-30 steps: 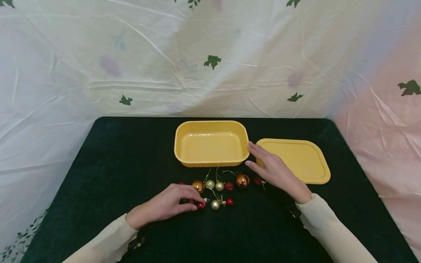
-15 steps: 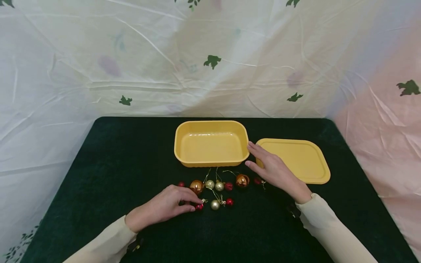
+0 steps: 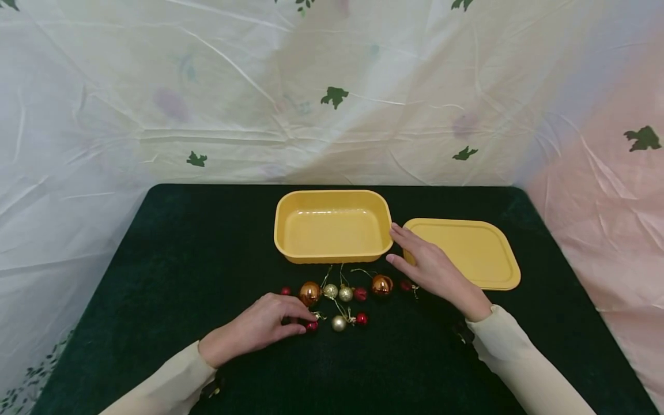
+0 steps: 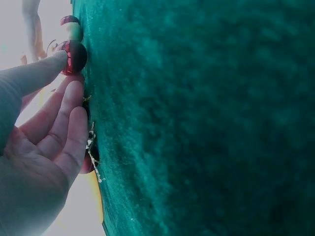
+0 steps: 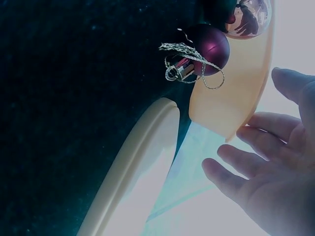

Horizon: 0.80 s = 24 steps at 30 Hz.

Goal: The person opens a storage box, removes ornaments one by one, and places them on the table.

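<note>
My left hand (image 3: 267, 321) pinches a small shiny red bauble (image 3: 312, 327) on the table; in the left wrist view the thumb lies against that bauble (image 4: 75, 57). Just past its fingers sit an orange bauble (image 3: 309, 293) and a red one (image 3: 286, 291). My right hand (image 3: 433, 268) has its fingers extended, their tips at the right rim of the yellow box (image 3: 332, 257). Its forearm side reaches over the yellow lid (image 3: 482, 253). Near the right thumb lie a dark red bauble (image 5: 210, 49) with a gold cord and a larger orange bauble (image 3: 382, 285).
Between the hands, in front of the box, lie gold baubles (image 3: 339, 323), a glittery gold one (image 3: 330, 290), and red ones (image 3: 361, 319), several with gold cords. Dark green cloth (image 3: 207, 248) covers the table. A patterned white sheet (image 3: 233, 104) hangs behind.
The left hand has shifted slightly left with the red bauble, away from the gold bauble beside it. The orange bauble near it moved slightly left. The right hand stays put.
</note>
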{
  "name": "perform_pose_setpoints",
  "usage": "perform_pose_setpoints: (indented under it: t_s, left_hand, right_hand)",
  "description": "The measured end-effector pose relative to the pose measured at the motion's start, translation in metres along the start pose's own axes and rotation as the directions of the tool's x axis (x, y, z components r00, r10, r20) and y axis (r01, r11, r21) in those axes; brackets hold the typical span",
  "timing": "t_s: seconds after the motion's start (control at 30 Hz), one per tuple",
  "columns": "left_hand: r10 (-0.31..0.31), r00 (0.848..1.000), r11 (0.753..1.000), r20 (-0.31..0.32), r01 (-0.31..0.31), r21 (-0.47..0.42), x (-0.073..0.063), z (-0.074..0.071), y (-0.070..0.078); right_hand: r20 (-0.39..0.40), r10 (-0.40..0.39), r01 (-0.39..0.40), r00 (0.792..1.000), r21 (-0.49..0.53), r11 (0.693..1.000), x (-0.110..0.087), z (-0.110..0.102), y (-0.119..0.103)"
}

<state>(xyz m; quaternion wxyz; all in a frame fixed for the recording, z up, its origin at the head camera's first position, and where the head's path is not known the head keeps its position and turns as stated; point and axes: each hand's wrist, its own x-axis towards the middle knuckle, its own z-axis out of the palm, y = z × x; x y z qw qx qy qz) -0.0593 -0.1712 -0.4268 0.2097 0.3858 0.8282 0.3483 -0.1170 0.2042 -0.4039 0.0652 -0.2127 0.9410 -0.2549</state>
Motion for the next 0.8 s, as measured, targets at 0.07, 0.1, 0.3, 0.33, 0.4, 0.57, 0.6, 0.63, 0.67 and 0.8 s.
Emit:
perform_pose_setpoints:
  t_s: [0.07, 0.1, 0.3, 0.33, 0.4, 0.57, 0.6, 0.63, 0.67, 0.8]
  left_hand:
    - [0.001, 1.000, 1.000, -0.001, -0.001, 0.002, 0.000, 0.000, -0.001]
    - [0.002, 1.000, 1.000, -0.002, -0.002, 0.001, 0.000, 0.001, -0.001]
    - [-0.001, 1.000, 1.000, -0.014, 0.001, 0.008, -0.001, 0.001, -0.003]
    - [-0.001, 1.000, 1.000, -0.021, 0.001, 0.012, -0.001, 0.001, -0.003]
    - [0.003, 0.999, 1.000, -0.037, -0.002, 0.021, -0.002, 0.001, -0.003]
    - [0.014, 0.996, 0.999, -0.083, -0.011, 0.033, -0.005, 0.001, -0.002]
    - [0.015, 0.996, 1.000, -0.093, -0.013, 0.028, -0.005, 0.001, -0.002]
    - [0.016, 0.995, 1.000, -0.102, -0.015, 0.016, -0.006, 0.000, -0.001]
    - [0.016, 0.993, 1.000, -0.113, -0.016, 0.004, -0.007, 0.000, -0.001]
    - [0.017, 0.983, 0.999, -0.183, -0.023, -0.026, -0.010, -0.005, 0.003]
  right_hand:
    - [0.000, -0.002, 0.002, 1.000, 0.001, 1.000, 0.000, 0.000, 0.000]
    - [0.000, -0.003, 0.003, 1.000, 0.001, 1.000, 0.000, 0.000, 0.000]
    - [0.002, -0.004, 0.004, 1.000, 0.001, 1.000, 0.000, 0.000, 0.000]
    - [0.002, -0.004, 0.004, 1.000, 0.000, 1.000, 0.000, 0.000, 0.000]
    - [0.002, -0.003, 0.003, 1.000, -0.001, 1.000, 0.000, 0.000, -0.001]
    - [0.005, 0.002, -0.002, 1.000, -0.001, 1.000, 0.000, 0.000, -0.001]
    - [0.005, 0.002, -0.002, 1.000, -0.001, 1.000, 0.000, 0.000, -0.001]
    - [0.005, 0.001, -0.001, 1.000, -0.003, 1.000, 0.000, 0.000, -0.001]
    - [0.004, 0.000, 0.000, 1.000, -0.003, 1.000, 0.000, 0.000, 0.000]
    - [-0.004, 0.000, 0.000, 1.000, -0.001, 1.000, 0.000, 0.000, -0.001]
